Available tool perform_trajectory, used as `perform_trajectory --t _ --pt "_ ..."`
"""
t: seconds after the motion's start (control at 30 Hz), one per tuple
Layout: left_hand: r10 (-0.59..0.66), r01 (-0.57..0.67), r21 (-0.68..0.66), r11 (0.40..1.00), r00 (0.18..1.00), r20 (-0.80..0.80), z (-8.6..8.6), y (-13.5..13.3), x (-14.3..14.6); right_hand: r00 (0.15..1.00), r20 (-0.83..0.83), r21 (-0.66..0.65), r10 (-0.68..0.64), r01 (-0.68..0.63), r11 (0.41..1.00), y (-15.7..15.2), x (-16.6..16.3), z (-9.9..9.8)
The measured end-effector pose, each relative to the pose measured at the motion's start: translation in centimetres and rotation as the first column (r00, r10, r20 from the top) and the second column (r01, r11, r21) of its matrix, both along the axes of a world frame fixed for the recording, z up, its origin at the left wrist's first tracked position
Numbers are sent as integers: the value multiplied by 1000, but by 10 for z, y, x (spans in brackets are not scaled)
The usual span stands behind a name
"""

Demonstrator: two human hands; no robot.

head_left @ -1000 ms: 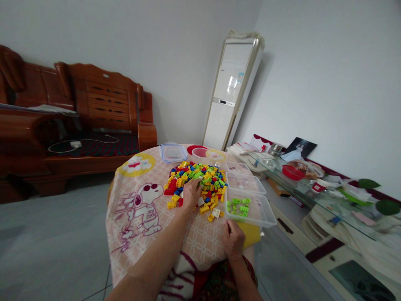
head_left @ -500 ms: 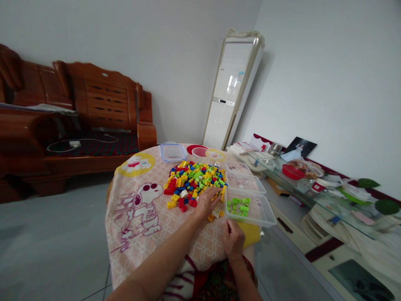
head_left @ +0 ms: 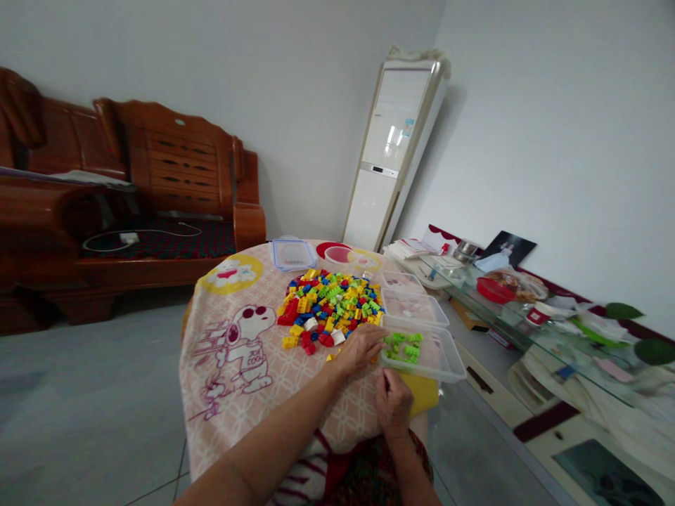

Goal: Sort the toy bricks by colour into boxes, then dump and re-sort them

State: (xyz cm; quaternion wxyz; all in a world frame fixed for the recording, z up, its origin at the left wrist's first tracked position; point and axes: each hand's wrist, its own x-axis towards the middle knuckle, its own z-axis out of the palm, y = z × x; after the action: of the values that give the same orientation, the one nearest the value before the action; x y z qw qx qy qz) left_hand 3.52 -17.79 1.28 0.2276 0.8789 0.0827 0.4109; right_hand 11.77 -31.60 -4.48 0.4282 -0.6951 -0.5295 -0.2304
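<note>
My left hand (head_left: 363,348) hovers low at the near right edge of a heap of building bricks (head_left: 332,302) in red, yellow, blue, green and white. Its fingers reach out loosely toward the left wall of a clear plastic box, and I make out no brick in them. In that box (head_left: 448,364) lie several green bricks (head_left: 403,348). Just below its near left corner, my right hand (head_left: 394,400) is closed in a fist; anything inside is hidden. A white brick (head_left: 338,337) sits to the left of my left hand, and a small yellow brick (head_left: 330,357) is near my left wrist.
Two more clear boxes (head_left: 416,308) stand behind the first. A blue-rimmed container (head_left: 293,255) and a round tub (head_left: 339,255) are at the table's far side. A patterned cloth (head_left: 306,393) covers the table. To the right runs a cluttered glass-topped cabinet (head_left: 569,358).
My left hand has drawn back from the heap toward me and the box. A white brick now shows at the heap's near edge. My right fist stays put.
</note>
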Motion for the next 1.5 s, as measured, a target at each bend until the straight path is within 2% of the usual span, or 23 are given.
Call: perform_trajectory --t 0.07,0.13,0.27,0.33,0.4,0.57,0.97,1.1,1.27,1.5 --pt "125 -124 -35 992 992 28 -1 7 -3 1000 0 -7 -7 7 1000 0 0 0" --pt "286 -282 -83 956 958 37 -1 17 -9 1000 -4 -6 -20 20 1000 0 0 0" --pt "563 -566 -129 815 824 -62 1 42 -28 1000 9 11 -19 19 1000 0 0 0" --pt "651 -670 -111 734 741 -164 2 51 -38 1000 15 10 -12 12 1000 1 0 0" --pt "689 -726 -70 685 675 -265 3 57 -44 1000 15 9 -12 12 1000 1 0 0" --pt "695 -746 14 666 614 -373 3 59 -44 1000 9 9 -16 16 1000 1 0 0" --pt "687 -759 -43 649 610 -396 9 54 -45 1000 -16 1 -11 11 1000 0 -1 1" --pt "685 -752 -84 654 636 -356 8 54 -45 1000 -8 13 -7 7 1000 0 -1 2" --pt "691 -726 -142 673 685 -232 4 55 -44 1000 -7 8 -3 3 1000 0 -1 1" --pt "655 -665 -176 726 747 -118 -3 59 -40 1000 -11 6 -6 6 1000 0 -1 1"
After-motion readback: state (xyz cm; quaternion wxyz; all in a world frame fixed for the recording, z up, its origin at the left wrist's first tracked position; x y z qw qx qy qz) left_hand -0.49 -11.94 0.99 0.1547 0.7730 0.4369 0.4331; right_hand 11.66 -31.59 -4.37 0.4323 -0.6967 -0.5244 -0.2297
